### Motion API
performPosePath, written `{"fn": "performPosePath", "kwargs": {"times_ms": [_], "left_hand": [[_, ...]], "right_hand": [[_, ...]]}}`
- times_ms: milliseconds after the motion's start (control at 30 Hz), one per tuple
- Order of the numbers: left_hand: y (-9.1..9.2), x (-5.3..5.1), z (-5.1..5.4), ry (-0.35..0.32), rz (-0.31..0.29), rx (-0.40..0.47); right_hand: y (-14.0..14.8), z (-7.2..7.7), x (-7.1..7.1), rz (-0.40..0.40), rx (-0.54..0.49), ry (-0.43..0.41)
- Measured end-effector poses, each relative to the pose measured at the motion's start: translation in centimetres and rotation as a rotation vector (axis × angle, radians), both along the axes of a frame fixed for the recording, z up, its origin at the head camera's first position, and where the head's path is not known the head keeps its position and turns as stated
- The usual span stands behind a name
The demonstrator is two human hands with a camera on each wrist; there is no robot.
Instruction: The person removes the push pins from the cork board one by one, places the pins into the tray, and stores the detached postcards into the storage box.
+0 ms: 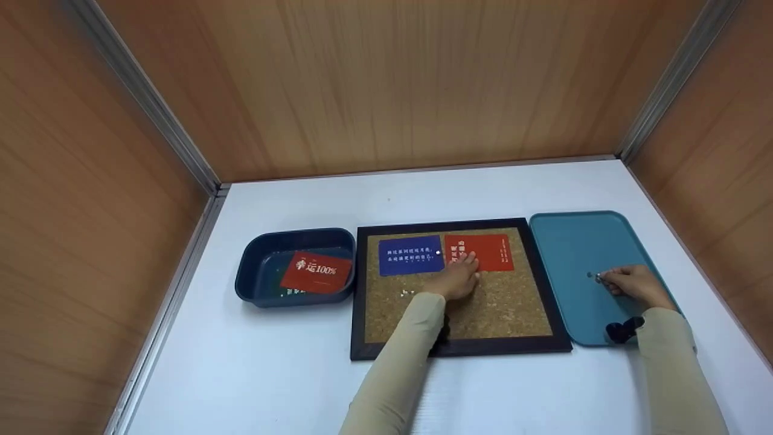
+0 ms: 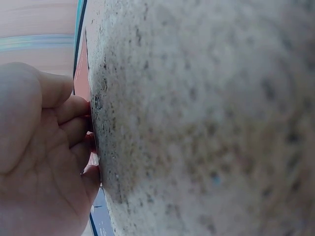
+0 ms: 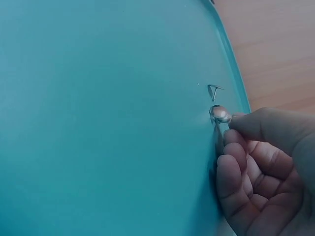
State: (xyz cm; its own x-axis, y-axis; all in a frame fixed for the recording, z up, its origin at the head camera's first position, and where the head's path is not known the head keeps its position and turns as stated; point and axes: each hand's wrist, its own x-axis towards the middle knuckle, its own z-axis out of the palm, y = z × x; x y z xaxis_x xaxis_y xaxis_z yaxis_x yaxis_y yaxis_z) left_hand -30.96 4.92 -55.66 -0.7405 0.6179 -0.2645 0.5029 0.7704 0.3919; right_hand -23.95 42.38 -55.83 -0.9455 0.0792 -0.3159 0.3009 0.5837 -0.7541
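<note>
Unclenched, the left hand (image 1: 456,279) rests across the lower left of a red card (image 1: 496,252) in the upper right of the corkboard (image 1: 507,311); farther right, over the teal tray (image 1: 570,254), the right hand (image 1: 637,285) pinches a silver thumbtack (image 3: 219,113) (another tack (image 3: 211,92) lies just beside it).

Red card (image 1: 504,254) — flat on corkboard (image 1: 507,311); silver thumbtack (image 3: 219,113) (round-headed) — pinched over tray (image 3: 108,123).

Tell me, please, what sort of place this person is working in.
It looks like a small work booth, though I can't be certain: wood-grain panels stand on three sides of a white table, with metal strips where the panels meet in the corners.
</note>
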Motion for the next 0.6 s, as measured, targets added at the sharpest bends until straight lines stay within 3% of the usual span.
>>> {"fn": "performPosePath", "kwargs": {"times_ms": [267,600], "left_hand": [[0.0,0.0,-0.1,0.008,-0.002,-0.002],[0.0,-0.1,-0.3,0.007,0.0,0.009]], "right_hand": [[0.1,0.2,0.0,-0.021,-0.032,-0.007],[-0.5,1.1,-0.1,-0.059,0.017,0.03]]}}
